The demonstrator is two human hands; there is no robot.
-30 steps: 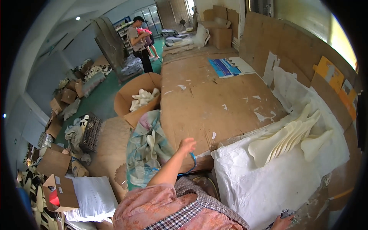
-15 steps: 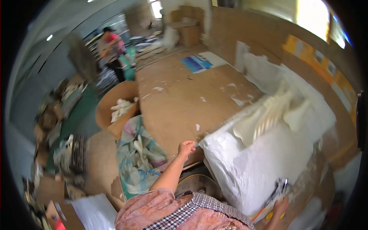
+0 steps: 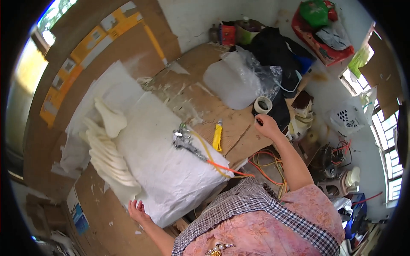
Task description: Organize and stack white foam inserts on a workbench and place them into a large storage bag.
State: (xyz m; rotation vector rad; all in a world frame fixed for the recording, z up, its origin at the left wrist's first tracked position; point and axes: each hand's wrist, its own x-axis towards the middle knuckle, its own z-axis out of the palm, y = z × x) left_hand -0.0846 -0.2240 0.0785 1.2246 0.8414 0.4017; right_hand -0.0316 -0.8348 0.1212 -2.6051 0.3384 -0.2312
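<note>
My left hand point(image 3: 139, 212) is open, fingers apart, at the edge of the white-covered work surface point(image 3: 153, 187). Just beyond it lies a row of cream, curved, overlapping pieces point(image 3: 109, 155), with a separate cream piece point(image 3: 110, 118) above them. My right hand point(image 3: 267, 126) is curled closed over the brown cardboard, just below a roll of tape point(image 3: 262, 105). What its fingers hold, if anything, I cannot make out. Between my hands a metal spray gun point(image 3: 183, 138) with an orange hose rests on the white sheet. A yellow-handled cutter point(image 3: 218, 137) lies on the cardboard nearby.
Clear plastic bags point(image 3: 256, 74) and a black cloth or bag point(image 3: 279, 51) are heaped at the back. Coiled orange and yellow hoses point(image 3: 267, 164) hang near my right forearm. A red bag point(image 3: 316, 38) is against the wall; barred windows point(image 3: 388, 149) stand at the right.
My view has swung to the right, bringing the back corner and right wall into sight. My right hand has left the spray gun area for the tape roll. My left hand's fingers have spread.
</note>
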